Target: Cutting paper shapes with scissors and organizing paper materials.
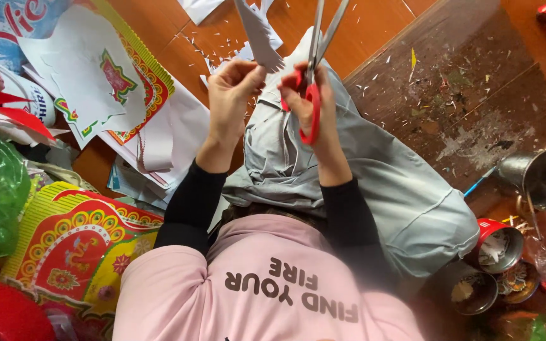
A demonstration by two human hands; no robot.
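Left hand [235,85] pinches grey paper strip [257,35] taut and upright so right hand [308,95], gripping red-handled scissors [314,69], blades parted, can reach its edge.

red-yellow patterned carton [77,243] lower left — red can [497,243] lower right.

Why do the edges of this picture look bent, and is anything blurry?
Head view: the wide lens curves the edges; the red-handled scissors in the right hand and the white paper cutout in the left hand are fairly sharp; the shiny metal cup shows mild glare.
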